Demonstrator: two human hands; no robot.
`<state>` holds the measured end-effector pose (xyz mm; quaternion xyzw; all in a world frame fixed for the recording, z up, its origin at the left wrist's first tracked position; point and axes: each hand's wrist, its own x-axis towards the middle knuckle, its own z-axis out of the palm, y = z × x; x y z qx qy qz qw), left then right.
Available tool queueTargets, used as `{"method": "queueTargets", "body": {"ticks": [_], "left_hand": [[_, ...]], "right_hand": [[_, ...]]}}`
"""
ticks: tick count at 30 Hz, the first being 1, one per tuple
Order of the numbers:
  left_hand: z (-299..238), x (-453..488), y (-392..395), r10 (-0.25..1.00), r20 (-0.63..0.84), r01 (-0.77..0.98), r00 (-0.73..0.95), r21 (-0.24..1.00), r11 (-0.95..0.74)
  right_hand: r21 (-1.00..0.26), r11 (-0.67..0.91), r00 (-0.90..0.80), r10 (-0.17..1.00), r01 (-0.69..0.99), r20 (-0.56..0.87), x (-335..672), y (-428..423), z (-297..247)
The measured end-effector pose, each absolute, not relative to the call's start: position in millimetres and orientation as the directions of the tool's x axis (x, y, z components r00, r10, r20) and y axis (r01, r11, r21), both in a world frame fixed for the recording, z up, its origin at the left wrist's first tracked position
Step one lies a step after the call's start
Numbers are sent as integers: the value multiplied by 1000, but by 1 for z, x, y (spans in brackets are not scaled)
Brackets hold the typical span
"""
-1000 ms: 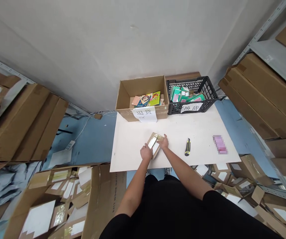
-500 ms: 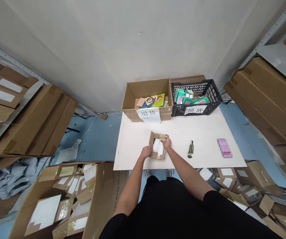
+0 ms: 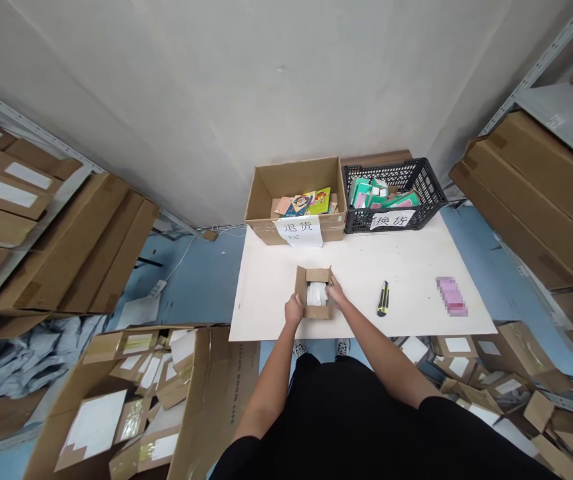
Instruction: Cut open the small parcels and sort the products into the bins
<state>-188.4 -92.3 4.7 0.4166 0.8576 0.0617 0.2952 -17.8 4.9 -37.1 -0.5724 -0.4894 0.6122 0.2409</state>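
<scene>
A small cardboard box (image 3: 314,275) lies open on the white table (image 3: 406,267), its flaps spread and white wrapping showing inside. My left hand (image 3: 294,310) grips the box's near left corner with fingers closed. My right hand (image 3: 336,291) pinches the box's right edge, fingers curled on the flap.
A yellow-black utility knife (image 3: 382,298) lies right of the box, a pink item (image 3: 451,296) further right. At the table's back stand a labelled cardboard box with colourful books (image 3: 296,200) and a black crate (image 3: 391,193). Cartons of small parcels (image 3: 131,393) fill the floor; shelves flank both sides.
The box was turned from a tilted position to square on the table, and its flaps were opened, exposing white wrapping. Both hands stayed on it.
</scene>
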Motion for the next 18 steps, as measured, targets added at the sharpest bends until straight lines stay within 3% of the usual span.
{"method": "queueTargets", "body": {"ticks": [3,5,9,12,15,18], "left_hand": [[3,-190,-95,775,-374,696,-510,349,627],[4,-190,-95,839,-293,788,-457,304,536],[9,-183,-92,951,-308,949,-23,293,118],[10,-181,-96,943,-317,910,103,413,40],[7,-187,-111,954,-295,835,56,538,117],[-1,-196,-128,952,-299,798,71,590,126]], "right_hand": [[-881,-450,-258,843,145,-473,15,6,-39],[-896,-414,-215,871,159,-441,28,2,-43],[-855,-316,-39,931,411,-362,34,-10,-50],[-814,-65,-27,995,578,-99,34,-12,-49],[-723,227,-219,970,652,108,27,-9,-43],[-621,477,-566,822,621,66,6,-4,-32]]}}
